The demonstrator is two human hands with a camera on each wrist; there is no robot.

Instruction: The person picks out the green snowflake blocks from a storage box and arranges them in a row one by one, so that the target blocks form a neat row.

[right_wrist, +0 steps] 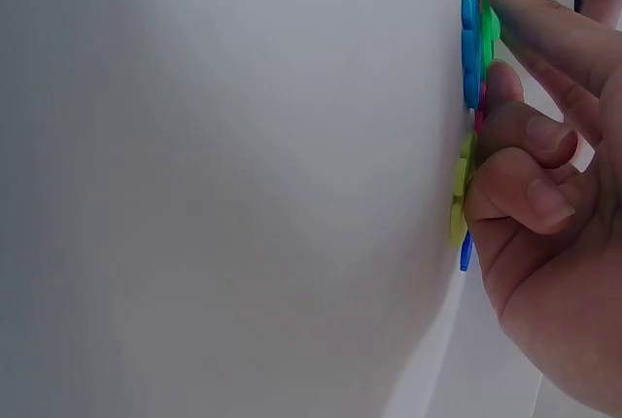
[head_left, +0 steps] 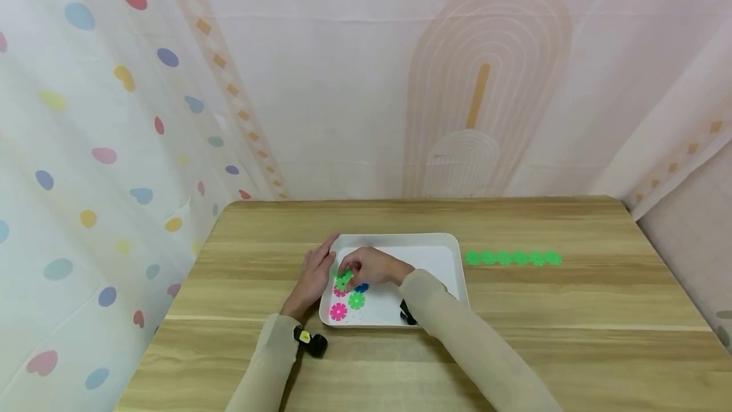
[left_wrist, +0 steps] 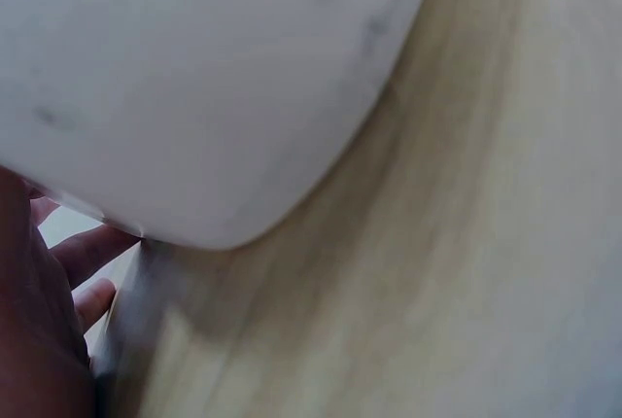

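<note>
Sorting of plastic snowflake discs from a white tray [head_left: 446, 243] on a wooden table [head_left: 515, 348], seen partway through. To the right of the tray, well apart from its rim, a row of six green discs [head_left: 511, 258] lies edge to edge on the table; this part of the work appears done. Inside the tray, at its left end, several discs remain: a green disc [head_left: 356, 301], a pink disc [head_left: 338, 311] nearer the tray's front corner, and a blue disc [head_left: 361, 287] partly hidden under the fingers. The right hand [head_left: 372, 267] reaches into the left end of the tray with its fingers curled down onto a further green disc [head_left: 343, 281]; the right wrist view shows fingertips [right_wrist: 515, 10] pressed against a small heap of green, blue and yellow-green pieces, so the hand appears to be pinching one, though which piece exactly cannot be told. The left hand [head_left: 314, 272] lies flat with straight fingers against the tray's left rim, steadying it and holding nothing; the left wrist view shows only the tray's outer corner [left_wrist: 243, 146] and bare table. Judged from this layout, at least two green discs are left to join the row.
</note>
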